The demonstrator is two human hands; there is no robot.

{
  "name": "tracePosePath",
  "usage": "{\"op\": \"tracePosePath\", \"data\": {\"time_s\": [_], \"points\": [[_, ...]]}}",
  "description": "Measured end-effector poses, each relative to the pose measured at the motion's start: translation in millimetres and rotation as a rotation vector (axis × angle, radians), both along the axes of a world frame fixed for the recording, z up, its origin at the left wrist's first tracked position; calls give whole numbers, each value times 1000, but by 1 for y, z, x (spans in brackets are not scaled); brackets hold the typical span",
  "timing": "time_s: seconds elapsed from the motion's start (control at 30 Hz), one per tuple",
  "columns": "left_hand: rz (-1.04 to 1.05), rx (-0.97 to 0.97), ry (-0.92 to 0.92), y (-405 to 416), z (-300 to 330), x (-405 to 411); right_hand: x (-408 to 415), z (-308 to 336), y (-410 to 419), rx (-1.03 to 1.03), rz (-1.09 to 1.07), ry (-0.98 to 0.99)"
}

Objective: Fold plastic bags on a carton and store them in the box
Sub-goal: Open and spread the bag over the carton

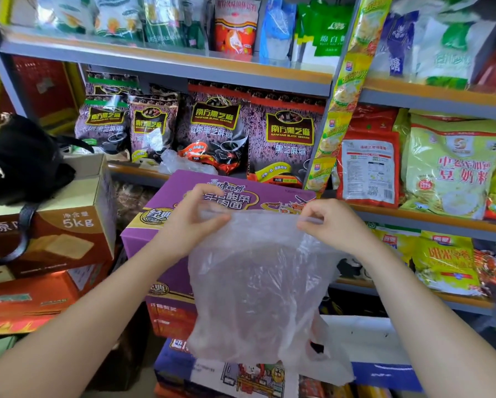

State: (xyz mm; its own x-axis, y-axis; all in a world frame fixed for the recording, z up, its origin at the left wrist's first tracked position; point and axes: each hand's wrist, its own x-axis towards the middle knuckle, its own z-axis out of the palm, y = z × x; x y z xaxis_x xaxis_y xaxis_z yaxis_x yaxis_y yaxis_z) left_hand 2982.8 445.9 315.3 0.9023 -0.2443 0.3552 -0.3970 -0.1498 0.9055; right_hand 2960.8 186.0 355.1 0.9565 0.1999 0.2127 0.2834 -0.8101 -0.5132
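A clear, crinkled plastic bag (261, 285) hangs in the air in front of a purple carton (166, 202). My left hand (195, 222) pinches its top edge on the left. My right hand (327, 219) pinches the same edge on the right, so the edge is stretched flat between them. The bag's lower part hangs loose over the carton's front face. Another crumpled clear bag (180, 163) lies behind the carton, on the shelf edge.
Shelves (183, 64) of packaged food fill the back and right. On the left stand stacked cartons (68, 225) with a black handbag (19, 159) on top. Below are more boxes, among them a blue and white one (364, 354).
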Motion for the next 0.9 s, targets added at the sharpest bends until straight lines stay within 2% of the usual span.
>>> {"op": "tracePosePath", "data": {"time_s": [0.1,0.33,0.47,0.5,0.57,0.63,0.7,0.8,0.9], "points": [[-56,225,-110,6,14,22,15,6,10,16,-4,-1],[91,516,-213,29,15,65,54,0,15,28,-21,62],[263,995,-380,26,13,89,71,-8,34,2,-34,41],[259,1016,-443,19,16,92,74,-8,42,22,-10,30],[110,888,-491,0,22,97,80,-3,57,45,43,-5],[-78,741,-423,-16,26,102,87,5,68,25,77,-32],[-149,653,-394,-21,24,114,93,11,69,15,71,-31],[-163,615,-417,-12,16,134,96,17,50,88,100,144],[-188,697,-376,2,11,155,97,14,26,82,107,378]]}}
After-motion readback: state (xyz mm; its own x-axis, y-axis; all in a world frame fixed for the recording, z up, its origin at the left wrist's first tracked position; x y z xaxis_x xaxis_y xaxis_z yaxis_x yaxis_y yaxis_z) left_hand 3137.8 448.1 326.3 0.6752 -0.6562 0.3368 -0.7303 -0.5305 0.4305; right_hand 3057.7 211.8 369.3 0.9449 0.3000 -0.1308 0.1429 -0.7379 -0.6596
